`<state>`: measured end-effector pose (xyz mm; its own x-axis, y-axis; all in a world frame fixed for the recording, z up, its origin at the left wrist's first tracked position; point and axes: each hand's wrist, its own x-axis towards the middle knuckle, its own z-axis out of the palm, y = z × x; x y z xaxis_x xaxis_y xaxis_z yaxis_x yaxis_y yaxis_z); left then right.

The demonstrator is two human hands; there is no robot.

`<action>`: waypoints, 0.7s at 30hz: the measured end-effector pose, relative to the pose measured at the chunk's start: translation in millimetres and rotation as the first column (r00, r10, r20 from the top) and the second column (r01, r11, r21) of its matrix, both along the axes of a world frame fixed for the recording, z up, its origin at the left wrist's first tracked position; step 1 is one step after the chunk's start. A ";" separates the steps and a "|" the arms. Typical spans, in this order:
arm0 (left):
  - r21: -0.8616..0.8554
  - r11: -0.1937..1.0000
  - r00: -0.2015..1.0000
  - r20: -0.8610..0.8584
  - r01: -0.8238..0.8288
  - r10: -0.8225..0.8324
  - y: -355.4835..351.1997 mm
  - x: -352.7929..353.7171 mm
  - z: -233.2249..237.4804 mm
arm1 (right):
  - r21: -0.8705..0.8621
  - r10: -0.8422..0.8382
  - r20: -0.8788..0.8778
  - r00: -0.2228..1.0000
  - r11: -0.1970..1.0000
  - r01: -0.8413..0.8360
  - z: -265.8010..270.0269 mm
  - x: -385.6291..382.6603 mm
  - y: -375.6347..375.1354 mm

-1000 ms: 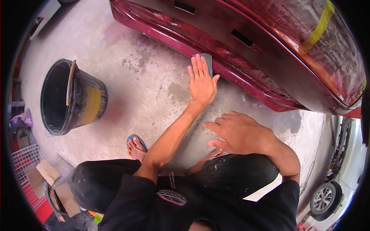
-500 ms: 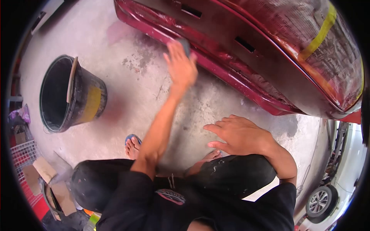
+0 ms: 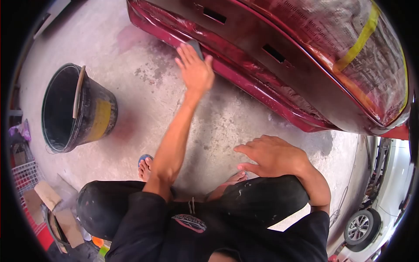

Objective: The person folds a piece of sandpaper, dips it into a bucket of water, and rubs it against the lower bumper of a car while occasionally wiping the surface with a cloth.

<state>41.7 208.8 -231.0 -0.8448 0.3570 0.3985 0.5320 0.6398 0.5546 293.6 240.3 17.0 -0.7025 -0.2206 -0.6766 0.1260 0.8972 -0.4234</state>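
Observation:
My left hand (image 3: 195, 75) presses a dark grey sanding block (image 3: 196, 49) against the lower edge of a dark red car body panel (image 3: 244, 81). Its fingers lie along the block, which they partly cover. Over my knee, my right hand (image 3: 273, 156) hangs with its fingers loosely bent and apart, holding nothing. The panel has two dark rectangular slots, and small pale specks dot its glossy lower lip.
A black bucket (image 3: 78, 109) with a yellow patch stands at left on the concrete floor (image 3: 144, 105). Plastic sheeting (image 3: 325, 30) with yellow tape covers the car's upper part. Cardboard pieces (image 3: 70, 227) lie lower left, and a white car (image 3: 388, 196) is at right.
My left hand and the block have slid a little to the left along the panel's lower edge. My right hand has stayed nearly still.

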 end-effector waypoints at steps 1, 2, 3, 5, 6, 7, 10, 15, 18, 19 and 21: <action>-0.003 0.998 0.998 -0.004 0.063 -0.063 6.4 31.7 1.1 | -0.004 0.006 -0.027 1.000 1.000 -0.006 -0.4 -2.7 0.2; -0.005 0.992 0.992 -0.009 0.128 -0.128 9.4 72.7 1.3 | -0.012 0.009 -0.064 0.998 1.000 -0.010 -0.9 -8.3 -1.3; -0.010 0.981 0.981 -0.009 0.194 -0.194 9.4 91.9 6.1 | -0.021 0.012 -0.096 0.995 1.000 -0.014 -2.1 -14.9 -4.3; -0.026 0.961 0.961 0.009 0.276 -0.276 -0.1 75.0 5.2 | -0.023 0.014 -0.119 0.993 1.000 -0.017 -3.7 -18.8 -3.9; -0.033 0.947 0.948 0.028 0.318 -0.318 -9.0 64.7 5.6 | -0.020 0.010 -0.110 0.994 1.000 -0.013 -5.0 -17.3 -2.6; -0.033 0.961 0.962 0.023 0.273 -0.273 -14.0 41.4 5.3 | -0.022 0.010 -0.092 0.996 1.000 -0.012 -7.1 -14.1 -2.2; -0.008 0.991 0.990 0.023 0.137 -0.137 -13.4 -9.7 5.4 | 0.003 -0.014 0.051 0.999 1.000 0.014 1.0 -5.4 1.0; -0.007 0.976 0.976 0.036 0.216 -0.215 14.4 101.0 14.8 | -0.030 -0.003 -0.077 0.997 1.000 0.001 1.0 -12.0 -3.1; -0.087 0.988 0.991 -0.019 0.127 -0.130 4.8 62.3 15.2 | -0.025 -0.017 -0.108 0.994 1.000 0.014 -4.1 -8.2 0.2; -0.018 0.998 0.998 -0.020 0.053 -0.053 0.2 23.9 8.8 | -0.022 -0.027 -0.104 0.994 0.999 0.025 -5.5 -2.3 0.7; 0.042 0.998 0.999 -0.001 -0.041 0.041 -1.6 -5.5 2.4 | 0.010 -0.010 0.031 0.999 1.000 0.010 -1.8 5.2 1.8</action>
<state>36.2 207.2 -228.7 -0.8577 0.3052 0.4138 0.5068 0.6374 0.5804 298.8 242.2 15.2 -0.6830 -0.2070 -0.7005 0.1483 0.8997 -0.4105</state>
